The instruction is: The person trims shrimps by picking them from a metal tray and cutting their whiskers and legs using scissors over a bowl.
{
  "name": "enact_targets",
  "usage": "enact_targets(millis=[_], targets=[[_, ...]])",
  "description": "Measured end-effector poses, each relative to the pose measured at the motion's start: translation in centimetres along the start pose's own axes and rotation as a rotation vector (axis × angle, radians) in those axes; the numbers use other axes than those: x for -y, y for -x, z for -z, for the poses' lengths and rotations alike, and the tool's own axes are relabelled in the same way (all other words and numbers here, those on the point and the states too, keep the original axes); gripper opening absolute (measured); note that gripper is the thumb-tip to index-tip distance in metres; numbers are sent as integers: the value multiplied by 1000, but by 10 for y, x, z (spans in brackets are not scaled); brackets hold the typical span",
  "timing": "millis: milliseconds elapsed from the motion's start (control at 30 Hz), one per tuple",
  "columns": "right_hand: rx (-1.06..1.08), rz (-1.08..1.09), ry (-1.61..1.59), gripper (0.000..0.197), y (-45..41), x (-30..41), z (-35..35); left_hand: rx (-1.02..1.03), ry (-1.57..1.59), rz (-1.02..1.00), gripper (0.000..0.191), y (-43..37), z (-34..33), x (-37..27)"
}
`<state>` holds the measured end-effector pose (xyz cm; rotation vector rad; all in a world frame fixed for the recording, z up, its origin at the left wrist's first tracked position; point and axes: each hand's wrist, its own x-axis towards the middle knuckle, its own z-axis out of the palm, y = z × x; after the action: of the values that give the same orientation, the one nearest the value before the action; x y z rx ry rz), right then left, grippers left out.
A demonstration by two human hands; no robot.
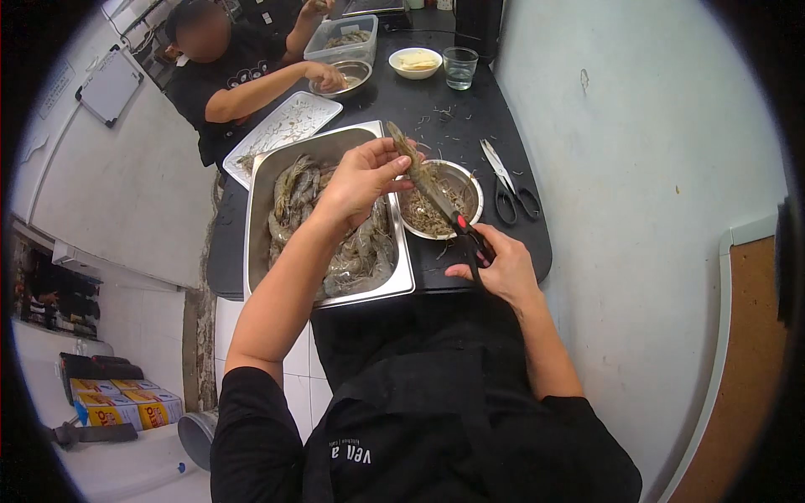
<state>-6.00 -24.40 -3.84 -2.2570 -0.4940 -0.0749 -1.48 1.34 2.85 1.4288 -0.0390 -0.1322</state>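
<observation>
Between the thumb and fingers of my left hand (368, 173) is a raw shrimp (415, 166), held at a slant over a metal bowl (476, 207). The bowl holds shrimp trimmings (434, 210). My right hand (506, 258) grips black-handled scissors with a red pivot (462, 222), their blades lying along the lower part of the shrimp. How far the blades are apart cannot be made out. Under my left forearm stands a deep steel pan (258, 239), holding many raw shrimp (358, 258).
A second pair of scissors (505, 182) lies right of the bowl. Beyond the pan are a white tray with scraps (295, 119), a steel bowl (358, 72), a plastic tub (312, 45), a white bowl (412, 72) and a glass (460, 72). A co-worker (233, 82) reaches into the steel bowl. A wall borders the right.
</observation>
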Motion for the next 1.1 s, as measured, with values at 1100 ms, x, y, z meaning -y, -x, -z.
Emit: enact_targets(millis=[1100], targets=[[-53, -45, -123, 61, 7, -6, -15, -67, 39, 53, 24, -1, -10, 10]])
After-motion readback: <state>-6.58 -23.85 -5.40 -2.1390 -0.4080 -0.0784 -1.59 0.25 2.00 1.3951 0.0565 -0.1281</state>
